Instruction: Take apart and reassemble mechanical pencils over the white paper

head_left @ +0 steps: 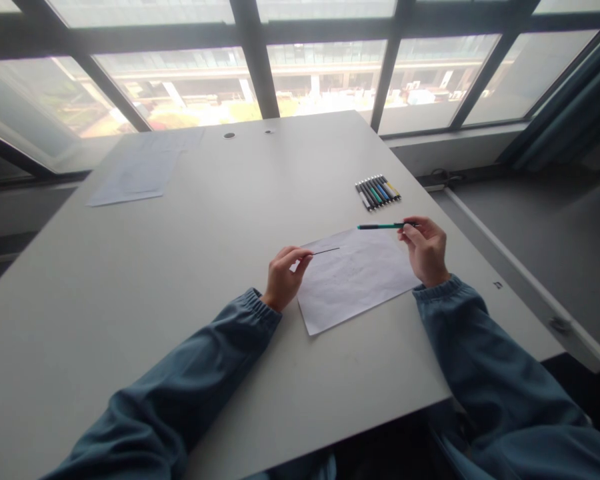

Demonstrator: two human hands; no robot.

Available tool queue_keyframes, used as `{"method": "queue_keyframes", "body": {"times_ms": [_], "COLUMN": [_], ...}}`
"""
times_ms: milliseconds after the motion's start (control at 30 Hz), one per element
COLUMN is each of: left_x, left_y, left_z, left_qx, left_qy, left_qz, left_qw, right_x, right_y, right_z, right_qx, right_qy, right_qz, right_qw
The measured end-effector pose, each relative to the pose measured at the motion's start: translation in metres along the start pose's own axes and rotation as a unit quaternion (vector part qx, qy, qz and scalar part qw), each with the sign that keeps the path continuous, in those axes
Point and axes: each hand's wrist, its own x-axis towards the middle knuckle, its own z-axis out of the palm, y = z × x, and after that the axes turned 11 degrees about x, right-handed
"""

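My left hand (286, 273) pinches a thin dark rod (326, 251), which looks like a pen refill, between thumb and fingertips. The rod points right, above a white sheet of paper (353, 283). Over the right edge of that sheet, my right hand (426, 250) grips a green and black pen (383, 227) by one end. The pen lies level, its other end pointing left, and a gap separates it from the rod. Beyond my right hand, several pens (379, 193) rest side by side in a row, with black, green, blue, yellow and white parts.
The white table (220, 220) reaches to the windows (325, 80). At its far left lie more sheets of paper (135, 173). A round cable hole (229, 136) is near the far edge. To the right are grey floor and a dark curtain (560, 120).
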Motion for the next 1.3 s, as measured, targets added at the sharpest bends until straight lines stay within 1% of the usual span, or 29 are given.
{"method": "queue_keyframes", "body": {"times_ms": [100,267,367,500,567,633,767,833,900,1000,1067,1133,1200,1300], "left_x": [0.0,0.0,0.0,-0.002,-0.003,-0.003,-0.002,-0.002,-0.002,-0.002,-0.002,-0.002,-0.001,-0.001], "left_y": [-0.001,-0.001,-0.003,-0.006,-0.007,-0.007,-0.006,-0.005,-0.005,-0.004,-0.004,-0.003,-0.003,-0.001], "left_z": [0.001,0.003,0.005,0.007,0.008,0.009,0.008,0.007,0.007,0.006,0.006,0.006,0.005,0.005], "left_qx": [-0.001,-0.017,-0.022,-0.025,-0.029,-0.033,-0.03,-0.026,-0.023,-0.021,-0.022,-0.023,-0.024,-0.025], "left_qy": [-0.016,-0.061,-0.086,-0.11,-0.12,-0.126,-0.131,-0.137,-0.144,-0.147,-0.146,-0.144,-0.142,-0.138], "left_qz": [0.011,0.041,0.064,0.072,0.073,0.077,0.082,0.083,0.081,0.077,0.075,0.077,0.082,0.087], "left_qw": [1.0,0.997,0.994,0.991,0.99,0.988,0.987,0.987,0.986,0.986,0.986,0.986,0.986,0.986], "right_x": [-0.002,-0.013,-0.02,-0.026,-0.027,-0.026,-0.022,-0.02,-0.02,-0.021,-0.023,-0.027,-0.033,-0.042], "right_y": [0.009,0.02,0.021,0.021,0.022,0.024,0.026,0.027,0.027,0.023,0.018,0.012,0.006,0.003], "right_z": [0.001,0.007,0.012,0.016,0.016,0.014,0.01,0.008,0.008,0.009,0.011,0.016,0.022,0.031], "right_qx": [-0.05,-0.115,-0.16,-0.196,-0.216,-0.248,-0.321,-0.352,-0.372,-0.378,-0.36,-0.329,-0.3,-0.288], "right_qy": [-0.008,-0.079,-0.11,-0.173,-0.199,-0.219,-0.26,-0.272,-0.276,-0.27,-0.261,-0.266,-0.289,-0.346], "right_qz": [-0.008,0.042,0.046,0.042,0.027,-0.004,-0.072,-0.086,-0.088,-0.099,-0.125,-0.154,-0.172,-0.183], "right_qw": [0.999,0.989,0.98,0.964,0.956,0.944,0.908,0.892,0.882,0.88,0.887,0.893,0.892,0.874]}}
